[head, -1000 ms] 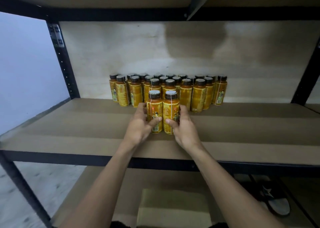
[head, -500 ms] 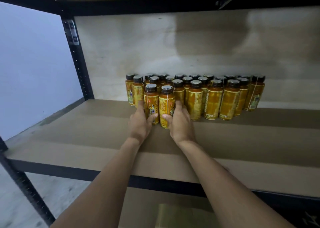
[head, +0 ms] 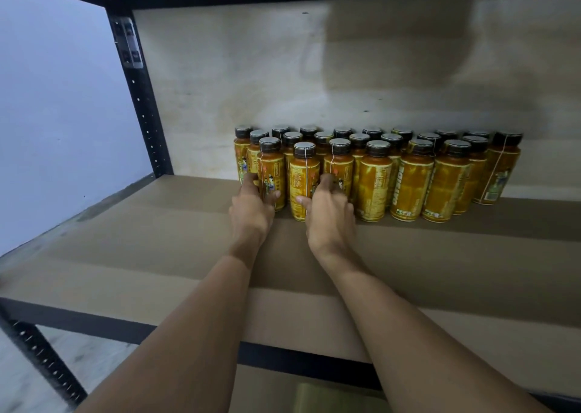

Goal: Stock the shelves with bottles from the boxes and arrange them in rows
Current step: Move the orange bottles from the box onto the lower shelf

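View: head.
Left grip (head: 251, 213): my fingers curl round the left bottle (head: 271, 177).
Right grip (head: 330, 221): my fingers curl round the right bottle (head: 303, 181).
Place: both stand upright on the shelf (head: 141, 249), at the left end of the front row (head: 408, 183).
Next: the row sits just right of my right grip, so I think any nudge goes that way.

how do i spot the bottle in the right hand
On the brown shelf, orange bottles stand in a block. The right hand grips the bottle near its front left corner. Unlike its neighbour in the left hand, its label shows fine print.
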